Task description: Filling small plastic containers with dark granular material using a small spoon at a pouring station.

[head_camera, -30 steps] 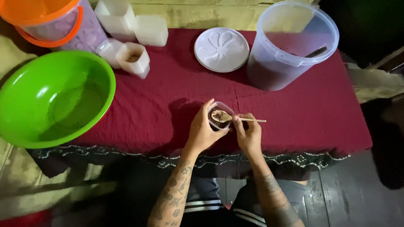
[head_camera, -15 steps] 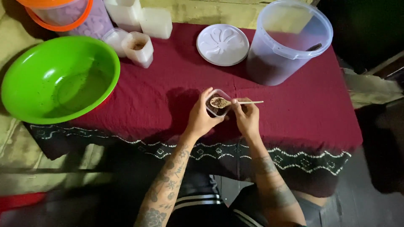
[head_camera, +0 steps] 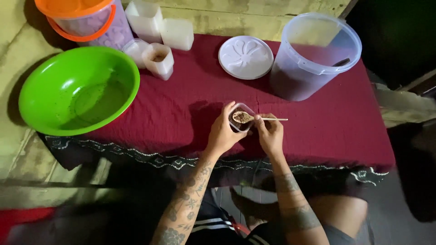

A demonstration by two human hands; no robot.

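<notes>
Clear plastic cup (head_camera: 240, 119), small and thin-walled, sits low on the maroon-clothed bench (head_camera: 181, 104), cradled by the left hand (head_camera: 223, 131), whose fingers wrap its left side and near wall. Right hand (head_camera: 270, 134) has thumb and forefinger pinched together on the thin handle of a small spoon (head_camera: 247, 118). The spoon bowl, heaped with brownish grainy stuff, lies over the cup mouth; the handle tip pokes out to the right past the fingers.

Handling, judged: cup looks light and flexible, likely to buckle if squeezed hard, so a hold around the lower wall suits it. Spoon appears stiff but slender; the load is loose and would spill on a tilt.

Room around the fingers: bench front edge, with its patterned cloth hem, runs just behind the wrists, toward the person. Beyond the fingers and to the right stands a large translucent bucket (head_camera: 318, 59), open, dark contents low inside; its white lid (head_camera: 245, 57) lies flat beside it. Far left of the left hand, a green basin (head_camera: 77, 90) overhangs the bench end. Small square tubs (head_camera: 157, 59) cluster beyond the basin. Bare cloth lies to the right of the right hand.
</notes>
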